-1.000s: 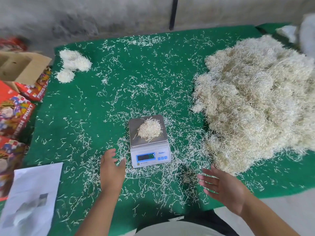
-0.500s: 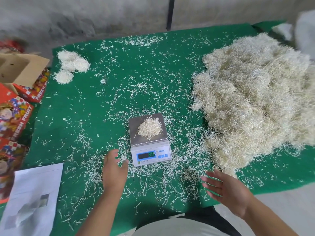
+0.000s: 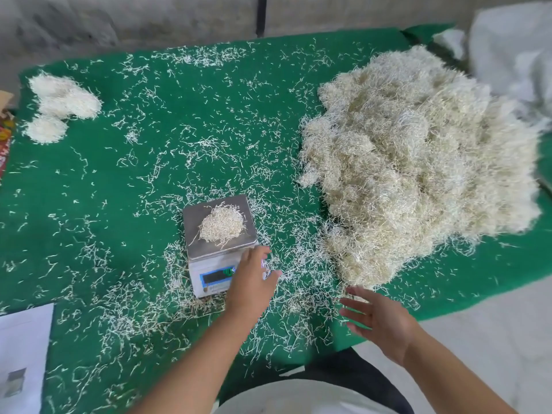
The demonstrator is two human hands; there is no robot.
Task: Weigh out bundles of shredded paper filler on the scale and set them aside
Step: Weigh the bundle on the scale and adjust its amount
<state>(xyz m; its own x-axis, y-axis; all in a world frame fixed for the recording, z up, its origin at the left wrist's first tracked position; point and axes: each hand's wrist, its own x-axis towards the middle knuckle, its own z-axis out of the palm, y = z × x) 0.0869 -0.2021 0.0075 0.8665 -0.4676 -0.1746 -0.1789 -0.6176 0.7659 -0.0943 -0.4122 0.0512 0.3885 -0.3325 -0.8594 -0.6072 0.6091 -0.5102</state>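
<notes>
The small bundle (image 3: 221,228) sits on the scale (image 3: 219,243), light, springy and prone to shedding, so cup it from both sides; left hand (image 3: 254,282) and right hand (image 3: 378,321) hover released, empty.

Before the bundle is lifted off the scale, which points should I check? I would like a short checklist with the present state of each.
1. Bundle lies fully on the scale platter: ok.
2. Display readable: not ok, the left hand covers part of it.
3. Left hand free to take the bundle: ok, fingers straight, holding nothing.
4. Right hand free: ok, open above the table edge.
5. Room beside the finished bundles at the far left: ok.
6. Weight correct: cannot tell.
</notes>
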